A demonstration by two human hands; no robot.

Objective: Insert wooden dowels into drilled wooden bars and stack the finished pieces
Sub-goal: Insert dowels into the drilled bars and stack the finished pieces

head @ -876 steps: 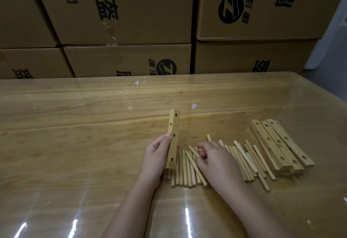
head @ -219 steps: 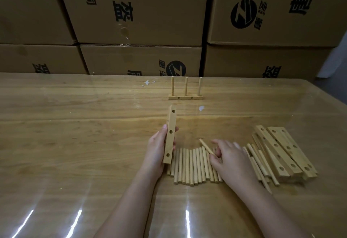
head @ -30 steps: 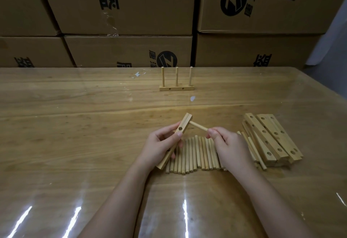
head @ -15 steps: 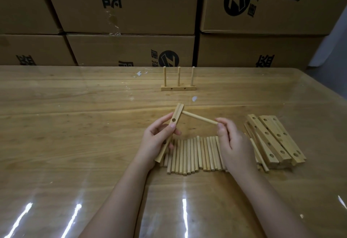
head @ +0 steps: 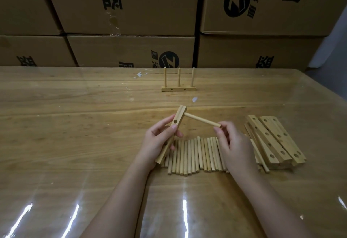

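My left hand point(head: 159, 141) grips a drilled wooden bar point(head: 177, 123), tilted with its top end up and to the right. One dowel point(head: 202, 120) sticks out of the bar's top hole toward the right. My right hand point(head: 232, 143) pinches the free end of that dowel. Below both hands lies a row of several loose dowels point(head: 195, 155). A pile of drilled bars point(head: 272, 140) lies to the right. One finished piece point(head: 178, 87), a bar with three upright dowels, stands farther back on the table point(head: 75, 125).
Stacked cardboard boxes point(head: 131, 12) form a wall right behind the table's far edge. A clear glossy film covers the tabletop. The table's right edge runs diagonally at the right side of the view.
Over the last second the dowel went into the bar's top hole. My right hand slid out along it to its free end, and the bar rose a little.
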